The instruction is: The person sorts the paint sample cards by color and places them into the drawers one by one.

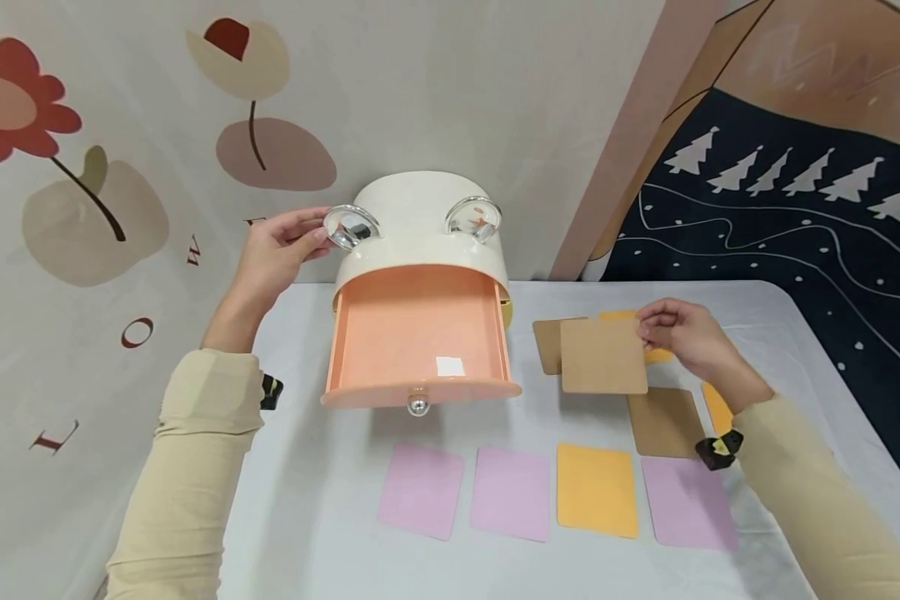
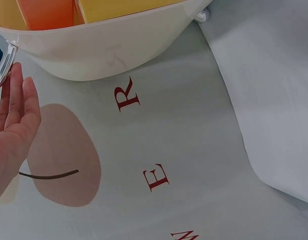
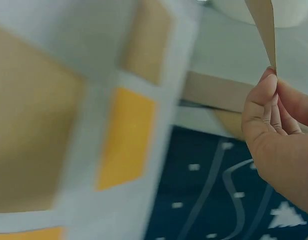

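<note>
Both sleeves (image 1: 195, 450) are beige, the wrist devices (image 1: 720, 451) black and yellow.

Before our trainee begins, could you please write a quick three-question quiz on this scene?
1. What does the right hand pinch?
2. True or false: the peach drawer is pushed fully closed.
3. In the head view's bottom row, what colour is the third card from the left: A lilac, B orange, C brown?

Key:
1. A brown card.
2. False; the peach drawer is pulled out.
3. B.

Pale flower-printed backdrop (image 1: 435, 100); navy tree-printed panel (image 1: 787, 229); white-covered table (image 1: 315, 492)
</note>
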`<action>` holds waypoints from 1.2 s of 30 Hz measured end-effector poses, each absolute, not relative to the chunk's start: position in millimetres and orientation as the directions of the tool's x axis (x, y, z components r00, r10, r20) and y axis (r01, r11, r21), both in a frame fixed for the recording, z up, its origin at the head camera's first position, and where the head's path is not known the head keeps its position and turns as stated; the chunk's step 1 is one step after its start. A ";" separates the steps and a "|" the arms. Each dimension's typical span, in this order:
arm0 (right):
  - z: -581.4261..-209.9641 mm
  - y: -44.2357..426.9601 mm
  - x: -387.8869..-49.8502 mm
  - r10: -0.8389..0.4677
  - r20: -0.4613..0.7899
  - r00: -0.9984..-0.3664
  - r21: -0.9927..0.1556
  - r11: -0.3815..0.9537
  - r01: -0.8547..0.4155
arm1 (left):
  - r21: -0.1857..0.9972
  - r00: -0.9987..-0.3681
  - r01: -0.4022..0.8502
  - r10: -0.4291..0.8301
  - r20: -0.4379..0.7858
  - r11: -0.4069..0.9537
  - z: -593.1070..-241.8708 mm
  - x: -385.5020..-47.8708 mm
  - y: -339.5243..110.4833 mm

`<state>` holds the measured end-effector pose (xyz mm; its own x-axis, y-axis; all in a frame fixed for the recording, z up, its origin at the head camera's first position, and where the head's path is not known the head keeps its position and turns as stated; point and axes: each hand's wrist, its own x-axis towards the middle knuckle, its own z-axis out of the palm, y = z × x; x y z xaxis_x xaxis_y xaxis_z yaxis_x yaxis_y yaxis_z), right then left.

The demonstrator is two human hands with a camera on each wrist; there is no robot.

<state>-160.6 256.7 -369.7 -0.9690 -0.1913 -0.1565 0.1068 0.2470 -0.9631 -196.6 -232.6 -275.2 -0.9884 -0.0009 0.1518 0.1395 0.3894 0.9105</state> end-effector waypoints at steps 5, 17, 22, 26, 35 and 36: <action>-329.1 246.3 -166.8 -0.135 -0.116 -0.984 -0.979 0.182 0.090 | 0.907 -0.988 0.139 -0.003 0.153 0.397 -276.5 -195.9 -232.5; -258.7 187.6 -180.9 -0.206 -0.014 -0.978 -0.996 -0.080 0.031 | 0.910 -0.986 0.152 -0.005 0.166 0.386 -278.9 -196.2 -234.3; -256.0 150.3 -183.7 -0.273 -0.037 -0.961 -0.993 -0.098 0.066 | 0.911 -0.986 0.150 -0.009 0.166 0.383 -278.2 -195.7 -233.3; -263.3 124.1 -182.4 -0.311 -0.069 -0.948 -0.996 -0.030 0.082 | 0.910 -0.988 0.139 -0.012 0.156 0.391 -277.2 -195.2 -232.1; -286.0 94.0 -176.9 -0.399 -0.085 -0.913 -0.996 0.052 0.070 | 0.916 -0.986 0.149 -0.008 0.164 0.371 -276.6 -195.6 -231.4; -287.9 92.1 -176.7 -0.403 -0.090 -0.911 -0.995 0.070 0.067 | 0.920 -0.986 0.150 -0.009 0.164 0.363 -276.6 -195.7 -231.4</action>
<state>-176.7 92.1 -287.9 -0.9108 -0.4029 -0.0899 0.0671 0.0703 -0.9953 -195.7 -231.4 -276.6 -0.9863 -0.0085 0.1645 0.1502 0.3631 0.9196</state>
